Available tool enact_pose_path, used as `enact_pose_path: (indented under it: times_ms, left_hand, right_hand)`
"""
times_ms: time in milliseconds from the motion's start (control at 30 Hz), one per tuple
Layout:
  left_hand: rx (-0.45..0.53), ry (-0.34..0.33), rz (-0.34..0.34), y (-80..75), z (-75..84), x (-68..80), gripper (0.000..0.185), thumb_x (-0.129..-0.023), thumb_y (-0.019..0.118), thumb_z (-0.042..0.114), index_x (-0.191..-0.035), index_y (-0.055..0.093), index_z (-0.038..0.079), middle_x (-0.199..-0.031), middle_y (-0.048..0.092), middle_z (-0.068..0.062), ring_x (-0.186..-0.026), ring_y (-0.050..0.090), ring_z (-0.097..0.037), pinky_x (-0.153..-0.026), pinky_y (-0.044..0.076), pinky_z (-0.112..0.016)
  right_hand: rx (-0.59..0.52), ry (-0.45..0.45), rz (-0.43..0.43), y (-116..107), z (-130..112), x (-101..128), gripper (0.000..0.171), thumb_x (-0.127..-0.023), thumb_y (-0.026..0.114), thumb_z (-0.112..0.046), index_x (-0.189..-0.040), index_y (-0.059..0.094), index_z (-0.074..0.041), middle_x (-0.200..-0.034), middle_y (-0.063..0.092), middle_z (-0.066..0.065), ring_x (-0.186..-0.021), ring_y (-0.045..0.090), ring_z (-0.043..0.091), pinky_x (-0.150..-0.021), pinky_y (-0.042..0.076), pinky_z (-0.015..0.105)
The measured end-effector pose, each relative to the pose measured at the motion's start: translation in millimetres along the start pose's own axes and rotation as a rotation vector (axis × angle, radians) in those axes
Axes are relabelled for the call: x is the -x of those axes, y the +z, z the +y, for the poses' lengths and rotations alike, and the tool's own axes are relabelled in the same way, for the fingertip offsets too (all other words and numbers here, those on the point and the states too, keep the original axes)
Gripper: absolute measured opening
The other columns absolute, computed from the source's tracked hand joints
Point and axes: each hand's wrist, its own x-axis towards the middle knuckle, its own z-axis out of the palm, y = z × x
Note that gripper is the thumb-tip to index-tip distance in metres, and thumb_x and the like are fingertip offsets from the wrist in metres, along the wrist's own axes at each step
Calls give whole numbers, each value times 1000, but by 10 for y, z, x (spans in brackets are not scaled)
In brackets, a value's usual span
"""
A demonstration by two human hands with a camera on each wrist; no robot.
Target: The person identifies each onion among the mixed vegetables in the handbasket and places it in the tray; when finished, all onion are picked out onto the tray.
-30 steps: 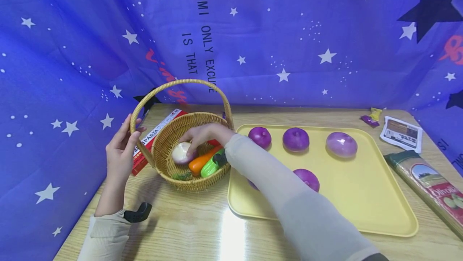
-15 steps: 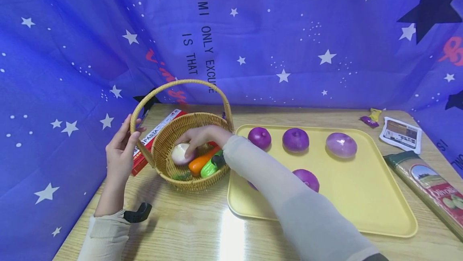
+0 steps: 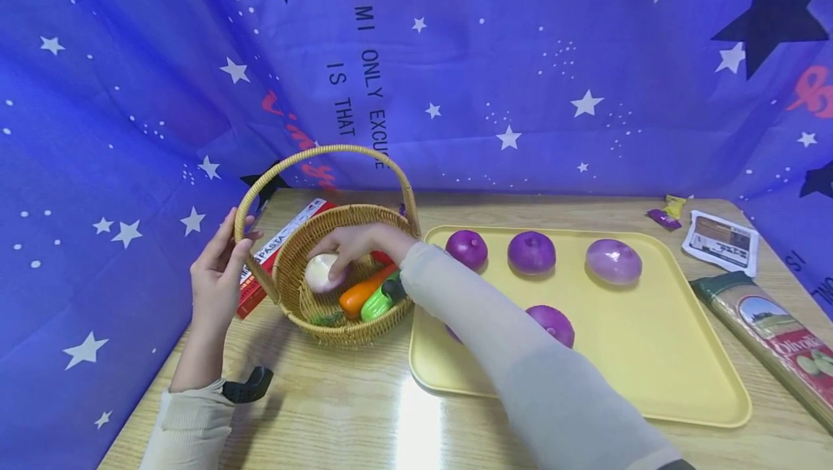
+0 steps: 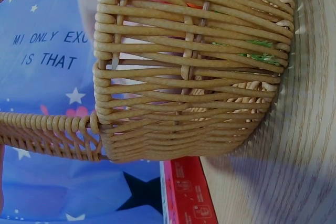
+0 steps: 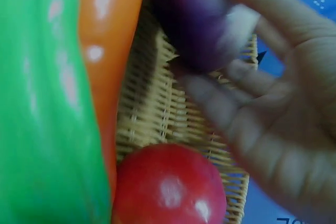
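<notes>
Right hand is down inside the wicker basket, fingers curled round a pale purple onion that sits next to the orange carrot and green veg. Left hand steadies the basket handle, fingers wrapped loosely on it. Looks like the pick-up step; next it'd need a firm grip and a clean lift past the handle toward the yellow tray on the desk.

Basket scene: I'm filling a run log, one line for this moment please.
right hand: grips pale onion | left hand: holds basket handle | tray: four purple onions
</notes>
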Motion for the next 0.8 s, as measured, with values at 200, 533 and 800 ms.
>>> enact_pose_path:
  times_ms: [200, 533, 800]
  left_hand:
    - [-16, -12, 10, -5, -9, 11, 46, -94, 50, -2, -139, 46, 6, -119, 65, 6, -100, 66, -3, -89, 48, -10]
    - [-5, -6, 14, 7, -4, 9, 46, -93, 50, -4, -139, 46, 6, -118, 65, 6, -99, 66, -2, -90, 48, -9]
    - [6, -12, 16, 21, 17, 9, 46, -93, 50, -4, -138, 46, 5, -118, 66, 6, -99, 66, -3, -89, 48, -9]
  right_hand:
    - [-25, -26, 48, -127, -82, 63, 66, -82, 73, -24, -142, 44, -21, -142, 49, -2, -125, 48, 14, -108, 38, 28]
    - [57, -55, 137, -271, -239, 245, 66, -83, 72, -28, -142, 44, -24, -142, 49, -4, -125, 45, 10, -106, 37, 24]
    - [129, -70, 205, -330, -289, 476, 66, -82, 72, -32, -141, 44, -28, -139, 51, -4, -120, 47, 9, -105, 38, 24]
